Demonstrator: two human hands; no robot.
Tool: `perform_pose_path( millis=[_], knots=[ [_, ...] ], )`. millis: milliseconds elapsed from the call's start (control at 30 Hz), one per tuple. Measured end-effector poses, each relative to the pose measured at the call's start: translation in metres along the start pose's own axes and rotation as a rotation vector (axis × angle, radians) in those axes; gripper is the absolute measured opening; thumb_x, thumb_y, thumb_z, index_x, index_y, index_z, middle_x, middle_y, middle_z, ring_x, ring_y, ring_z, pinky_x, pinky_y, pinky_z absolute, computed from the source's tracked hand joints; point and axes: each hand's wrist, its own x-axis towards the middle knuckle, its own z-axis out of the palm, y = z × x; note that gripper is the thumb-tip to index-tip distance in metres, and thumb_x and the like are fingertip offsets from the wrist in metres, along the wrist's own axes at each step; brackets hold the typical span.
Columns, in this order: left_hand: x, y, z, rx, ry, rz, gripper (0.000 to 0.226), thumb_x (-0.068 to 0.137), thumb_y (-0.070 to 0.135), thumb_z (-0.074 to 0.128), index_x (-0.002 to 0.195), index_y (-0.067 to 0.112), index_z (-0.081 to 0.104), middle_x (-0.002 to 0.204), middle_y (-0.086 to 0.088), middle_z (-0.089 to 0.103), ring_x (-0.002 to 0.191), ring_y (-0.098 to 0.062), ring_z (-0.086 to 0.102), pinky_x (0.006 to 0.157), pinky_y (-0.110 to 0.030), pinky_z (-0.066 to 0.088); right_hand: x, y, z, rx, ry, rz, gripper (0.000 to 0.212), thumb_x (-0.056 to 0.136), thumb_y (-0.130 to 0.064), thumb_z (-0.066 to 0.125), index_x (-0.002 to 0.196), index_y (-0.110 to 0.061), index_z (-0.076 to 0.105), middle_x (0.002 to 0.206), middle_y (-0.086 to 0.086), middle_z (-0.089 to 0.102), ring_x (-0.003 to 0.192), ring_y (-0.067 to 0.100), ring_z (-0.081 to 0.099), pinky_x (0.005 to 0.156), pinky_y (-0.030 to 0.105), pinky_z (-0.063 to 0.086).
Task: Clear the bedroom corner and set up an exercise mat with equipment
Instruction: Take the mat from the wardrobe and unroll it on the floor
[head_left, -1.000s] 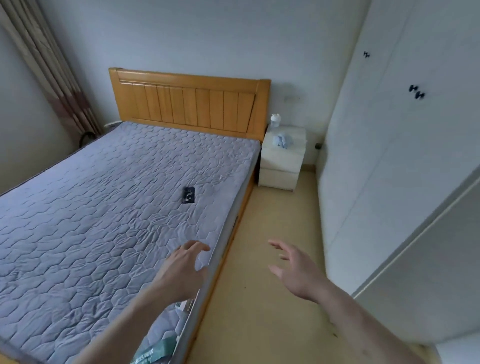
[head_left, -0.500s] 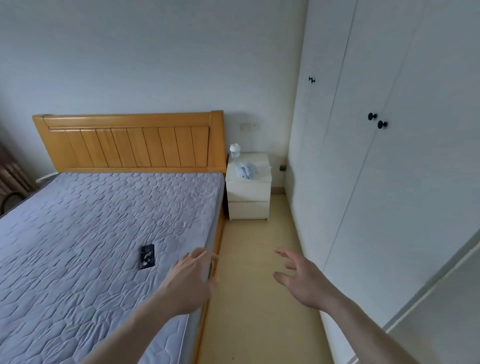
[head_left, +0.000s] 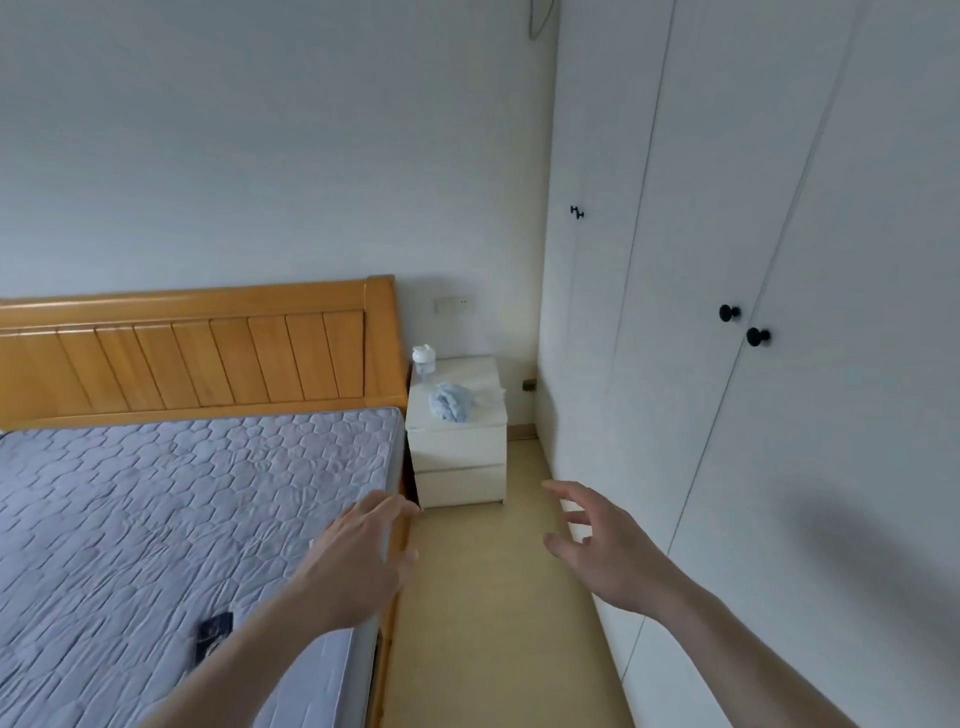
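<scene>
Phone (head_left: 214, 633) on bed (head_left: 156, 509), just left of left forearm. Left hand (head_left: 358, 558) over bed edge, fingers loose, empty. Nightstand (head_left: 460, 457) ahead between hands, bottle (head_left: 423, 359) and cloth (head_left: 451, 402) on top. Right hand (head_left: 605, 548) spread, empty, beside wardrobe (head_left: 753, 415).

Single head view, worn high, facing forward and slightly down along floor strip (head_left: 483, 597) toward nightstand (head_left: 457, 441) at 12 o'clock. Bed (head_left: 182, 519) fills 9 o'clock side, wardrobe (head_left: 779, 364) fills 3 o'clock side. Both forearms enter from bottom edge, close to lens (wide-angle, edges bowed). No second view to share scene.
</scene>
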Motion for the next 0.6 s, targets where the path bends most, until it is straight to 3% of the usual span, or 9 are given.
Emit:
perform_pose_path(
  millis=[133, 233, 467, 533, 600],
  knots=[
    [0.063, 0.003, -0.009, -0.018, -0.007, 0.082, 0.043, 0.096, 0.043, 0.057, 0.137, 0.044, 0.042, 0.148, 0.026, 0.032, 0.135, -0.007, 0.040, 0.110, -0.031, 0.037, 0.031, -0.001, -0.022, -0.021, 0.070, 0.010, 0.056, 0.095, -0.036, 0.062, 0.144, -0.050, 0.040, 0.147, -0.027, 0.042, 0.129, -0.006, 0.046, 0.100, 0.024, 0.047],
    [0.122, 0.003, -0.016, -0.024, -0.006, 0.174, 0.045, 0.096, 0.043, 0.059, 0.137, 0.045, 0.042, 0.148, 0.028, 0.031, 0.136, -0.005, 0.037, 0.110, -0.030, 0.035, 0.066, -0.002, -0.034, -0.019, 0.142, 0.026, 0.053, 0.096, -0.036, 0.061, 0.142, -0.052, 0.041, 0.144, -0.033, 0.041, 0.127, -0.010, 0.046, 0.088, 0.016, 0.047],
    [0.243, 0.005, -0.031, -0.004, -0.060, 0.387, 0.047, 0.097, 0.045, 0.058, 0.140, 0.045, 0.039, 0.152, 0.029, 0.023, 0.141, -0.004, 0.031, 0.116, -0.027, 0.027, 0.133, -0.018, -0.057, 0.003, 0.372, 0.104, 0.048, 0.097, -0.030, 0.061, 0.139, -0.050, 0.046, 0.141, -0.035, 0.045, 0.121, -0.016, 0.047, 0.099, 0.015, 0.044],
    [0.283, 0.012, -0.035, -0.018, -0.082, 0.456, 0.048, 0.096, 0.046, 0.059, 0.140, 0.045, 0.040, 0.152, 0.029, 0.024, 0.129, -0.004, 0.043, 0.112, -0.025, 0.033, 0.150, -0.027, -0.068, 0.012, 0.474, 0.127, 0.047, 0.096, -0.027, 0.061, 0.135, -0.051, 0.049, 0.137, -0.036, 0.047, 0.119, -0.016, 0.049, 0.097, 0.016, 0.046],
    [0.318, 0.022, -0.036, -0.028, -0.097, 0.527, 0.048, 0.095, 0.046, 0.061, 0.139, 0.045, 0.041, 0.150, 0.029, 0.027, 0.102, -0.005, 0.053, 0.104, -0.024, 0.040, 0.161, -0.034, -0.078, 0.044, 0.582, 0.140, 0.045, 0.095, -0.025, 0.062, 0.130, -0.052, 0.052, 0.134, -0.037, 0.050, 0.117, -0.014, 0.053, 0.092, 0.017, 0.048]
  ],
)
